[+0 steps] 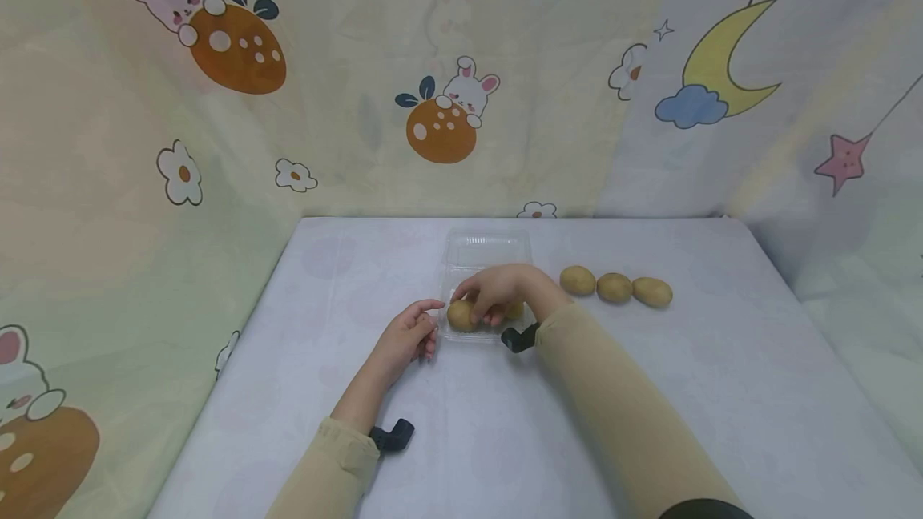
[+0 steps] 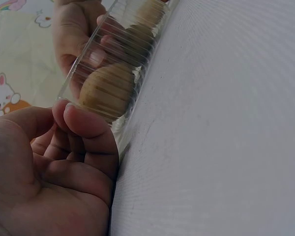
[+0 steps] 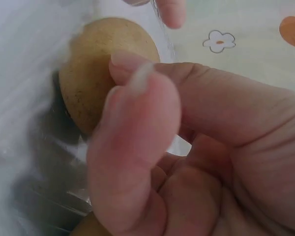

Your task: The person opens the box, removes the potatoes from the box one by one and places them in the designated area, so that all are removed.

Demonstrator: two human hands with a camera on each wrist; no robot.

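A clear plastic clamshell box (image 1: 486, 242) lies with its lid folded back. My right hand (image 1: 497, 291) reaches into its front half, thumb and fingers around a potato (image 1: 461, 315) at the left end. In the right wrist view a fingertip presses on that potato (image 3: 88, 64), while another finger curls in front of it. A second potato (image 1: 515, 311) in the box shows partly beneath the right hand. At the box's left edge is my left hand (image 1: 407, 335), its index finger stretched to the rim. The left wrist view has those fingertips (image 2: 83, 120) right at the box's corner, other fingers loosely bent.
Three potatoes lie in a row right of the box: one nearest it (image 1: 578, 280), one in the middle (image 1: 614, 287) and one at the outer end (image 1: 652, 292). Patterned cloth (image 1: 346, 102) hangs behind and beside the white table (image 1: 461, 439).
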